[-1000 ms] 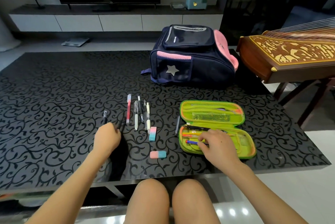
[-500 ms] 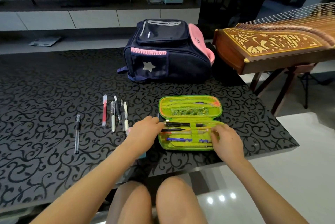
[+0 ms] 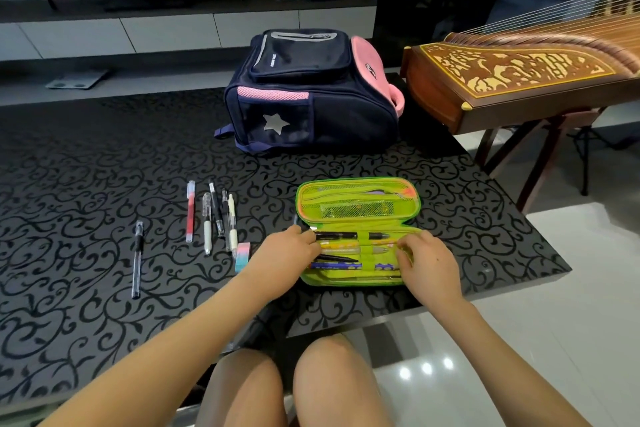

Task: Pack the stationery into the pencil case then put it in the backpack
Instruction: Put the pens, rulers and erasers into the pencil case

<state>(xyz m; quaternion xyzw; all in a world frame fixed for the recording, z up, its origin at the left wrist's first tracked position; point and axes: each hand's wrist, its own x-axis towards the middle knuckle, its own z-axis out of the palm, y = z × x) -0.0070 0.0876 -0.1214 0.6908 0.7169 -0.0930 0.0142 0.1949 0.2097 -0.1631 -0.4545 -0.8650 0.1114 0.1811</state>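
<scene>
The green pencil case (image 3: 360, 198) lies open on the black patterned table (image 3: 86, 167), with several pens and pencils under its elastic loops. My left hand (image 3: 287, 253) pinches the left end of a black pen (image 3: 337, 236) that lies along the top row of the case's lower half. My right hand (image 3: 427, 262) rests on the right part of that half, fingertips at the pens' right ends. A navy and pink backpack (image 3: 311, 97) stands closed behind the case. To the left lie a red pen (image 3: 190, 212), a cluster of pens (image 3: 220, 215), a lone black pen (image 3: 137, 258) and a pink-blue eraser (image 3: 241, 252).
A wooden stringed instrument (image 3: 519, 80) on a stand sits to the right of the table, close to the backpack. The table's near edge runs just behind my knees (image 3: 294, 385). A low TV cabinet (image 3: 173, 32) stands beyond the table.
My left hand left the loose pens and came to the case with a black pen, which now lies in the top row. My right hand shifted to the case's right end.
</scene>
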